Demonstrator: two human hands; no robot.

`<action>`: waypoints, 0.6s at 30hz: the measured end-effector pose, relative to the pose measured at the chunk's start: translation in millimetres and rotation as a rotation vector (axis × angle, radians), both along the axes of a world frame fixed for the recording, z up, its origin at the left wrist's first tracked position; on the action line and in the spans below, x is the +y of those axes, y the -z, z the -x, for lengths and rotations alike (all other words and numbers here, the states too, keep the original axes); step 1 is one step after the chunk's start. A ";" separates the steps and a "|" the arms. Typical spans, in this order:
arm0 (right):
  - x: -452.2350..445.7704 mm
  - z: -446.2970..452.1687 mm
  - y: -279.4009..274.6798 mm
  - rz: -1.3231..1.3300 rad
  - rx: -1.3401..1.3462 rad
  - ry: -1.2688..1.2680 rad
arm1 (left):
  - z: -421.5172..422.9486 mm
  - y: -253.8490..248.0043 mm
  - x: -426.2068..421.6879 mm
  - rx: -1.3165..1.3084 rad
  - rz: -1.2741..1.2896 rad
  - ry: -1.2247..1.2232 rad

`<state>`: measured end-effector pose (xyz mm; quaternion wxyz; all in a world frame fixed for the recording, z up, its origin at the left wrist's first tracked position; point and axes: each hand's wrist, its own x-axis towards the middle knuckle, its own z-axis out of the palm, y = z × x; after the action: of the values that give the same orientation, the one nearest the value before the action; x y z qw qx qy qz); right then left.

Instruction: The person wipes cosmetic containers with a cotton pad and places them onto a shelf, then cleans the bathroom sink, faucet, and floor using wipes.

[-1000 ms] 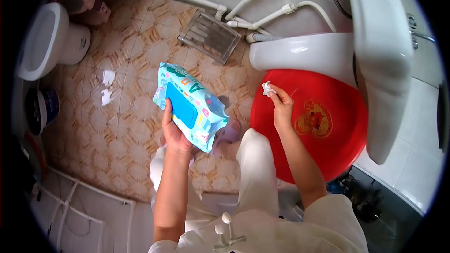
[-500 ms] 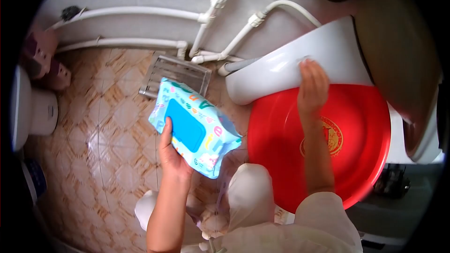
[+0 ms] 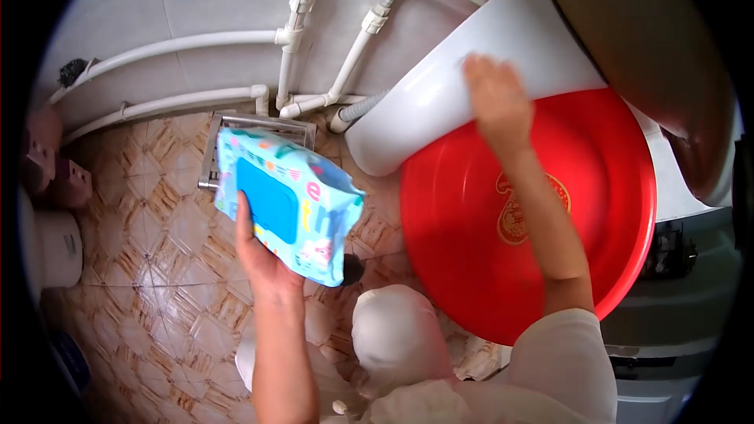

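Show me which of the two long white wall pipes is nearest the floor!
The lower pipe, which bends down by the metal rack. The upper pipe has a dark clump by its left end.

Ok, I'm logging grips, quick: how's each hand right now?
Left hand: holding the light-blue packet, thumb on top.
Right hand: at the white pedestal, too blurred to tell its grip.

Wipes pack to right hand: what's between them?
Head view: a strip of tiled floor, then the white pedestal, between the wipes pack and right hand.
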<state>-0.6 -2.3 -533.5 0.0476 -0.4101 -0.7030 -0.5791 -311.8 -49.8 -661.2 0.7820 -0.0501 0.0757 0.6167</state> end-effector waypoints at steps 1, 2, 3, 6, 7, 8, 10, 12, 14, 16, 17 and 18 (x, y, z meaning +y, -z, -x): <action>-1.0 5.5 -21.5 -0.131 -0.018 0.071 | 4.9 -0.1 1.0 -0.016 -0.025 0.011; 3.1 8.9 -41.9 -0.206 -0.035 0.077 | 10.5 0.3 5.4 -0.028 -0.045 0.020; 10.3 12.9 -45.1 -0.227 -0.023 0.077 | 14.7 0.8 10.4 -0.026 -0.022 -0.014; 23.2 11.0 -0.3 -0.088 -0.029 0.138 | 22.0 -3.9 18.0 -0.019 -0.034 -0.048; 25.1 11.4 25.4 0.042 -0.042 0.162 | 24.1 -2.8 20.5 -0.013 -0.014 -0.054; 31.3 6.9 55.7 0.139 -0.074 0.184 | 26.1 -1.0 23.9 -0.009 0.011 -0.064; 37.4 -3.5 110.5 0.265 -0.056 0.151 | 33.0 1.4 25.3 0.014 0.057 -0.080; 42.6 -5.5 144.9 0.419 -0.101 0.093 | 39.9 -1.2 25.9 0.025 0.009 -0.102; 51.7 -14.0 154.7 0.480 -0.129 0.072 | 50.8 -3.2 25.2 0.000 0.012 -0.096; 65.1 -26.6 140.2 0.426 -0.063 0.046 | 62.8 -1.9 23.8 -0.011 -0.030 -0.039; 65.4 -21.7 115.7 0.330 -0.036 0.035 | 69.7 -2.0 20.6 0.029 0.004 -0.042; 66.5 -13.1 89.0 0.236 -0.006 0.028 | 76.6 -2.1 17.4 0.069 0.038 -0.044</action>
<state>12.5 64.2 -622.4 -0.0110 -0.4207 -0.7606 -0.4943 -388.4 -32.4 -659.1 0.7639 -0.0453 0.1133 0.6336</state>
